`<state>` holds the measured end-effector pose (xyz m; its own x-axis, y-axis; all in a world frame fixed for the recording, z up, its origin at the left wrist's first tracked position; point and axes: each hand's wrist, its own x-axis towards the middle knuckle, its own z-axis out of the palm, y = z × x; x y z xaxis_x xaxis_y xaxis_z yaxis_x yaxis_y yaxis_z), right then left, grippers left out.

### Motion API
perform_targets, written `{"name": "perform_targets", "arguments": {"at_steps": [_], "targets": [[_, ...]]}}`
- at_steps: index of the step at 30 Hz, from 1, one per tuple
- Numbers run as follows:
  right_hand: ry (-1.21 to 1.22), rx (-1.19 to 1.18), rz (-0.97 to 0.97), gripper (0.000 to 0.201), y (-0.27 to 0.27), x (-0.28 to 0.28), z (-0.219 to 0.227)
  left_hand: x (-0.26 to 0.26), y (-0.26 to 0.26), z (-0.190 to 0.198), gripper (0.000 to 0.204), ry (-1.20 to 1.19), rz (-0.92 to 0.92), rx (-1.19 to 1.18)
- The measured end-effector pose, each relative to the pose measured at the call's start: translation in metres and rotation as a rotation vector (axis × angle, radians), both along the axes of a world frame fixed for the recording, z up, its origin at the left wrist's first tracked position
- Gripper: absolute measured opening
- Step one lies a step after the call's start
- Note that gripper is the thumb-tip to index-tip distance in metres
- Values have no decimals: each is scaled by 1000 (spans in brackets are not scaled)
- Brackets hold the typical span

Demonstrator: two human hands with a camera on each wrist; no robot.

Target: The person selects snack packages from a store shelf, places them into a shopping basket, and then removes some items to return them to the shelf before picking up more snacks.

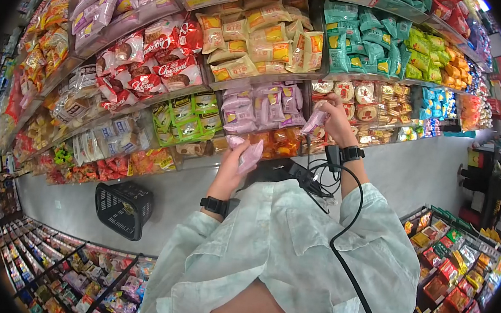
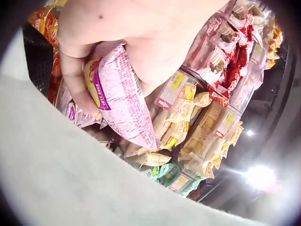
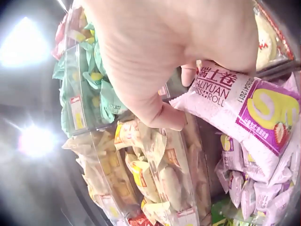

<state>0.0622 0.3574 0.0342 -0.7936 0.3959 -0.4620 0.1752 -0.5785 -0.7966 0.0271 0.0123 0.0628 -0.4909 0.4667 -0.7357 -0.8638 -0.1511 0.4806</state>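
My left hand (image 1: 231, 168) grips a pale purple Swiss roll packet (image 2: 123, 96) in front of my chest, fingers wrapped round it, its printed back showing in the left wrist view. In my right hand (image 1: 338, 121) a second purple Swiss roll packet (image 3: 251, 110) is pinched by one end; its front shows a yellow roll and a strawberry. That hand is just right of the shelf bin of matching purple packets (image 1: 264, 105), in front of the round red-and-white biscuit packs (image 1: 344, 92).
Cream packets (image 1: 267, 36), teal packets (image 1: 362, 38) and red Chocopai packs (image 1: 164, 53) fill clear bins around. A black basket (image 1: 124, 208) stands on the grey floor at left. A black cable (image 1: 344, 239) runs from the right wrist. More snack shelves (image 1: 455, 273) stand behind.
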Motion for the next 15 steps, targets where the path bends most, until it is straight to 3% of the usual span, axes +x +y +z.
{"name": "perform_targets", "arguments": {"at_steps": [4,8,12,15], "targets": [[-136,342,94,50,-21,4,15,1,-24,-24,26,-40,-47,35],[-186,729,237,42,-40,-5,20,-2,-53,-31,25,-85,-16,54],[-205,641,137,39,-46,-25,-7,-3,-88,-33,22,36,81,43],[-179,254,-71,31,-53,-39,-4,3,-113,-33,25,6,229,34]]}}
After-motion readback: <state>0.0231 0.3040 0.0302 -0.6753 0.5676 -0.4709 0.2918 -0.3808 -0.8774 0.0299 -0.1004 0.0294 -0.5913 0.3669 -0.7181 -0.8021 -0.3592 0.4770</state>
